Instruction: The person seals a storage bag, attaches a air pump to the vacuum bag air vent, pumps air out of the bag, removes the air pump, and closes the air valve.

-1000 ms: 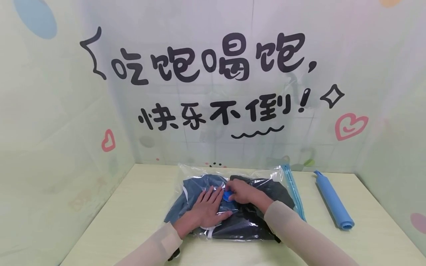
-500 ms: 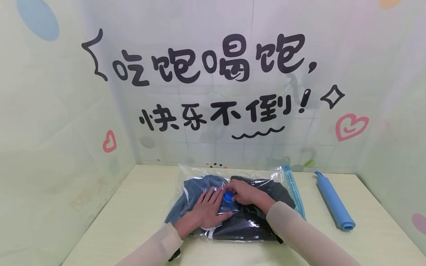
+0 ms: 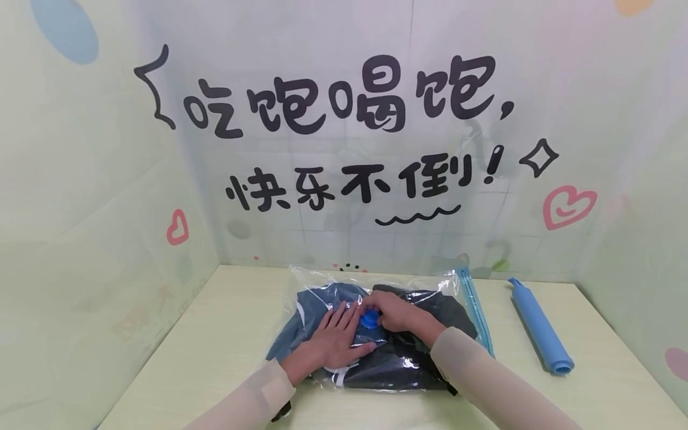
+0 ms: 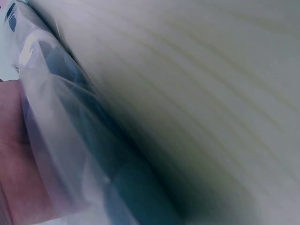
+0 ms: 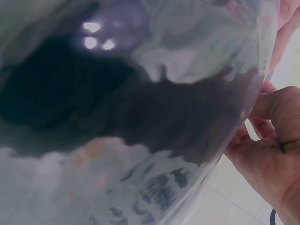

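Note:
A clear plastic vacuum storage bag [image 3: 376, 367] lies flat with dark blue and black clothes inside. My left hand [image 3: 335, 340] rests spread on its left half, fingers straight, pressing the plastic. At the bag's middle is a round blue valve cap [image 3: 370, 319]. My right hand [image 3: 395, 312] has its fingers and thumb curled round this cap. In the left wrist view, the edge of my left hand [image 4: 21, 164] lies against the plastic. The right wrist view shows my right hand [image 5: 276, 136] beyond the shiny bag [image 5: 187, 112]; the cap is hidden there.
A blue cylindrical hand pump [image 3: 540, 325] lies on the pale wooden table [image 3: 177, 352] to the right of the bag. Along the bag's right edge runs a light blue zip seal [image 3: 475, 310]. Printed curtain walls [image 3: 344, 239] enclose the table's back and sides.
My right hand's fingers have shifted slightly to the right around the cap, and more of the blue cap shows. My left hand stays in place on the bag.

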The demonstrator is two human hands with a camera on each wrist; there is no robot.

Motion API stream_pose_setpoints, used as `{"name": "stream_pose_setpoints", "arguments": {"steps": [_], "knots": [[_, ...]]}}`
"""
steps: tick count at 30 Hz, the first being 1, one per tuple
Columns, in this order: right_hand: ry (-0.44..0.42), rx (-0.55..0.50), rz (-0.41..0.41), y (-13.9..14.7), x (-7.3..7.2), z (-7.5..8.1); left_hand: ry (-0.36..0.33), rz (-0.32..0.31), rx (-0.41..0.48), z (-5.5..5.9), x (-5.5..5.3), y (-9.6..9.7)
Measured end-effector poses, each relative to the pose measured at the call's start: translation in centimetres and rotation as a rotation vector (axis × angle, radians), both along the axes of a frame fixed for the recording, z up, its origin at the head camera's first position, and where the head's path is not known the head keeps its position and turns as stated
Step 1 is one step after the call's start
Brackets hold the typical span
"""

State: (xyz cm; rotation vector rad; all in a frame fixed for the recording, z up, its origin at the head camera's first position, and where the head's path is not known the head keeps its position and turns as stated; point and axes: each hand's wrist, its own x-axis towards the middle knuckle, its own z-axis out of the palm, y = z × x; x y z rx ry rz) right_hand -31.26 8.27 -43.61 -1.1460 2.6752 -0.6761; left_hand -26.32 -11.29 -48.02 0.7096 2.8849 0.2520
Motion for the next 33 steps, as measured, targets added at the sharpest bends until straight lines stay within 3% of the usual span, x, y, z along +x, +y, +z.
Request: {"name": "stream_pose_setpoints", "arguments": {"steps": [6, 10, 14, 20, 24, 29, 33], "knots": [[0.018, 0.003, 0.014, 0.1, 0.0, 0.0, -0.026, -0.020, 0.043, 0.5, 0.1, -0.2], [0.064, -0.011, 0.040, 0.0, 0.1, -0.1, -0.033, -0.048, 0.100, 1.7, 0.4, -0.6], [0.093, -0.033, 0.059, 0.0, 0.3, -0.2, -0.005, -0.061, 0.100, 2.5, 0.7, -1.0], [0.071, -0.024, 0.087, 0.1, 0.3, 0.2, -0.013, -0.069, 0.052, 2.7, 0.8, -1.1], [-0.016, 0.004, 0.097, 0.2, 0.1, 0.7, -0.017, -0.070, 0.045, 2.5, 0.8, -1.0], [-0.160, 0.005, 0.004, -0.1, 0.1, 1.1, -0.013, -0.055, 0.026, 2.6, 0.9, -0.9], [-0.135, -0.011, -0.125, -0.7, 0.2, 0.6, -0.024, -0.055, 0.019, 2.7, 0.9, -0.9]]}}
